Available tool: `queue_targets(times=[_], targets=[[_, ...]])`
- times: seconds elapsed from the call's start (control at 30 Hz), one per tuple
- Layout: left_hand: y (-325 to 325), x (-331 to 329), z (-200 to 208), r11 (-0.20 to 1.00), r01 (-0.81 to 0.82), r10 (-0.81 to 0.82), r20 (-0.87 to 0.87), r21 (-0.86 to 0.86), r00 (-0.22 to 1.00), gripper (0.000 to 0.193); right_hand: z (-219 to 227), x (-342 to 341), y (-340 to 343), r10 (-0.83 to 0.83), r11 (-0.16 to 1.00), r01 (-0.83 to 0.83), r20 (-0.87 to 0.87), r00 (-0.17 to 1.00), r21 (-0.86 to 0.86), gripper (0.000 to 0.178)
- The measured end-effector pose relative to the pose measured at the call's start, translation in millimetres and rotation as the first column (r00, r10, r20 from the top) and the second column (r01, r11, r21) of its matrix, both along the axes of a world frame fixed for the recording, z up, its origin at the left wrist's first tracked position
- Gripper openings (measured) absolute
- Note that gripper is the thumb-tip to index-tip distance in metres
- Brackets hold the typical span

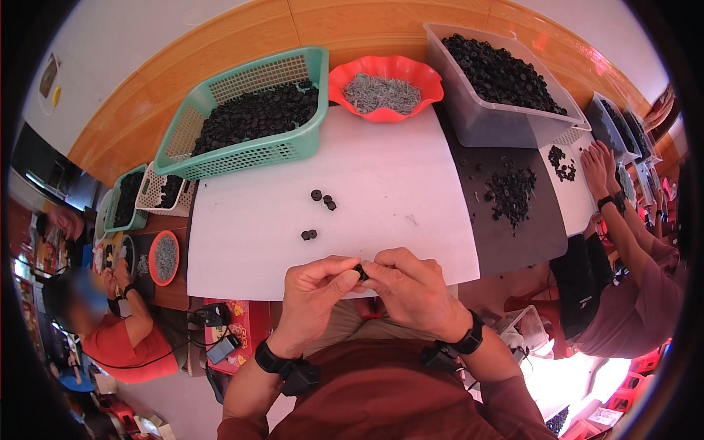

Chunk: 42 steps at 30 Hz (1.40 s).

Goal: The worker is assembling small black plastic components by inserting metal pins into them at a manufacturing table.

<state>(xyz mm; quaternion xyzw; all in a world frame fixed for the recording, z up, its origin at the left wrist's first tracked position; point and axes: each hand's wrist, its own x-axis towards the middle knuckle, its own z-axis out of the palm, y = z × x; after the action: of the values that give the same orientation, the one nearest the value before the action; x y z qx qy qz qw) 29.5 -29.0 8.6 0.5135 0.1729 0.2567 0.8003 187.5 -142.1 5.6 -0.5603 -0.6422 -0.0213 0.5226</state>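
Note:
Both my hands meet at the near edge of the white sheet (381,176). Between the fingertips of my left hand (323,284) sits a small round black plastic part (360,272). My right hand (411,287) pinches at the same part from the other side; its fingers hide some of it, so I cannot tell whether a screw is in it. Farther up the sheet lie a few like black parts (317,195), with another little cluster (309,235) nearer to me. A thin metal screw or pin (412,219) rests on the right side of the sheet.
Along the back stand a green basket (242,163) of black parts, a red scalloped bowl (385,115) of metal screws and a clear bin (506,128) of black pieces. A dark mat (469,183) at right bears a loose black pile (511,192). Co-workers sit on both sides.

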Motion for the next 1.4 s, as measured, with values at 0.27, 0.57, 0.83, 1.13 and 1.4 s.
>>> queue_targets(times=[0.27,0.57,0.83,1.13,1.4], targets=[[-0.7,-0.7,-3.3,1.000,0.009,-0.009,-0.029,-0.012,1.000,0.023,2.4,0.8,-3.5,-0.029,0.998,0.035,0.114,0.993,-0.047,0.041],[-11.3,3.5,-11.9,0.994,-0.044,0.045,0.005,-0.102,0.999,0.022,-1.8,-1.2,-1.2,-0.084,0.995,0.079,0.091,0.992,0.059,0.037],[-19.6,5.6,-12.5,0.996,-0.087,0.087,0.011,-0.003,0.996,0.021,0.4,0.6,-5.2,-0.026,1.000,0.026,0.023,0.999,-0.015,0.030],[-21.5,-1.4,-16.3,0.984,-0.020,0.033,0.071,-0.179,0.997,0.017,6.8,5.5,-7.8,0.094,0.979,-0.122,-0.169,0.981,-0.163,0.030],[-24.3,-5.4,-3.7,0.975,-0.033,0.034,0.001,-0.219,0.999,0.017,19.1,5.7,-11.6,0.162,0.952,-0.197,-0.163,0.973,-0.233,0.027]])
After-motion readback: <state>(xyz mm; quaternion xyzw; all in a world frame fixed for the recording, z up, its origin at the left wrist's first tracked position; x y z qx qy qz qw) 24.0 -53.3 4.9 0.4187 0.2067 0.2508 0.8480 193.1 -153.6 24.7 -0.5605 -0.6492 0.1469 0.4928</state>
